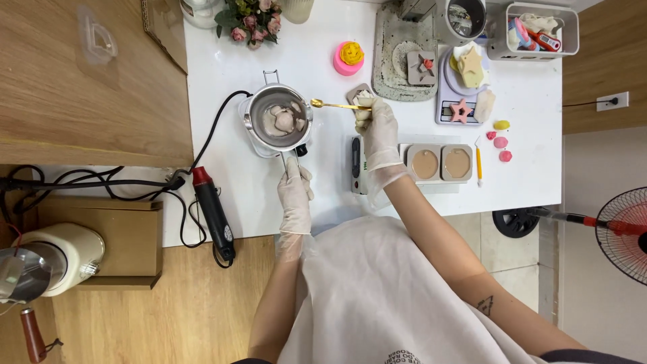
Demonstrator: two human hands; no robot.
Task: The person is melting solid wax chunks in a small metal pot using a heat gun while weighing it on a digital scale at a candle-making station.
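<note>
Left hand (294, 192) clamps the melting pot (278, 120) handle, right hand (377, 128) pinches a gold spoon (335, 104); best keep that pot steady, scoop slowly

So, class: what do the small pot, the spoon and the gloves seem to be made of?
Pot: apparently polished steel, with a silvery, reflective wall.
Spoon: metal with a shiny gold finish, probably plated.
Gloves on the left hand and right hand: thin, whitish and semi-transparent, likely vinyl or latex.

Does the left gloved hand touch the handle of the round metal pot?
Touching: the head view shows the left gloved hand closed on the wire handle of the round metal pot.
</note>
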